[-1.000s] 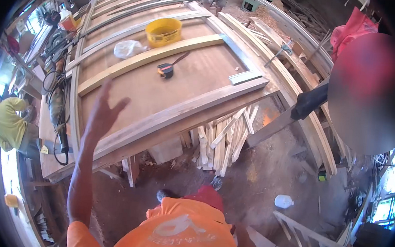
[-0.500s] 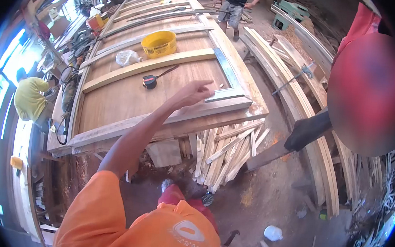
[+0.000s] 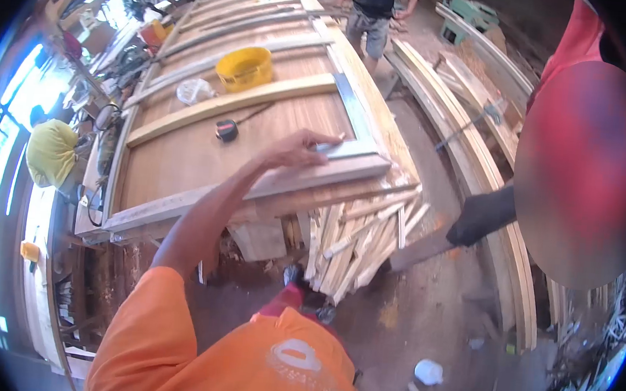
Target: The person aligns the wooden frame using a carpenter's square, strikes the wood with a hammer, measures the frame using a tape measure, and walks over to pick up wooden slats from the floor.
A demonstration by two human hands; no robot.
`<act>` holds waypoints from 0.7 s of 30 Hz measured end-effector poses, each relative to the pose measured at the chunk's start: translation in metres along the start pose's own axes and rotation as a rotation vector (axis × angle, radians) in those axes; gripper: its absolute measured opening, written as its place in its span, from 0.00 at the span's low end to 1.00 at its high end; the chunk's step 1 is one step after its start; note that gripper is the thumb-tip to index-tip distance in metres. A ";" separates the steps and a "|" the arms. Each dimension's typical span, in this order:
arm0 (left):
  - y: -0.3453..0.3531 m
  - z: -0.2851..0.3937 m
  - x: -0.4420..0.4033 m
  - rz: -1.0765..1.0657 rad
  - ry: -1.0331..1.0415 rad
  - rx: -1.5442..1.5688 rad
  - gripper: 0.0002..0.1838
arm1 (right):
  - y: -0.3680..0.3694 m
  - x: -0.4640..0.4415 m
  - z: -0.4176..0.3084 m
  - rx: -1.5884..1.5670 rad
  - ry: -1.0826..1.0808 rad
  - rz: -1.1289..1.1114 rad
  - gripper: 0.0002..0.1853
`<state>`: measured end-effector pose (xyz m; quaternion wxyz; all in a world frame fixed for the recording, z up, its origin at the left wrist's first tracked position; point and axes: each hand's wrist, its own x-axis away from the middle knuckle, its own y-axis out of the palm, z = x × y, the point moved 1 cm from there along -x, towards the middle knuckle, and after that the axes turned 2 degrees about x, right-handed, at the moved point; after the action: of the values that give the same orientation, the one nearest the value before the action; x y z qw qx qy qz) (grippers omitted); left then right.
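One L-shaped grey metal square (image 3: 349,103): in the frame's 4 o'clock corner; long arm at 1 o'clock from the left hand, short arm at 3.
Left hand (image 3: 298,150): bare, at the short arm; index finger stretched out, others half bent, gap between; no grip seen. Contact with the metal: cannot tell.
Right hand: out of view, state cannot be told.
Long pale wooden frame backed with brown board (image 3: 157,209): under the left hand, running toward 11 o'clock.
Black-and-red tape measure (image 3: 226,130): on the board, 9 o'clock.
Round yellow plastic tub (image 3: 244,72): 11 o'clock, clear plastic bag (image 3: 195,91) near it.
Heap of pale wood strips (image 3: 360,251): 5 o'clock.
Person in grey shorts (image 3: 368,31): 1 o'clock.
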<state>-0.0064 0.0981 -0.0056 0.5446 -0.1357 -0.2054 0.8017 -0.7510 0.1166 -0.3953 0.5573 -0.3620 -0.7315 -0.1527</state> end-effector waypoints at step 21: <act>-0.011 0.006 -0.013 -0.160 0.068 -0.039 0.39 | -0.010 -0.056 -0.013 0.145 -0.269 -0.086 0.08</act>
<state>0.0043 0.0887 0.0044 0.6110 -0.1566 -0.2125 0.7464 -0.7424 0.0807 -0.4413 0.4718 -0.3066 -0.8234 -0.0734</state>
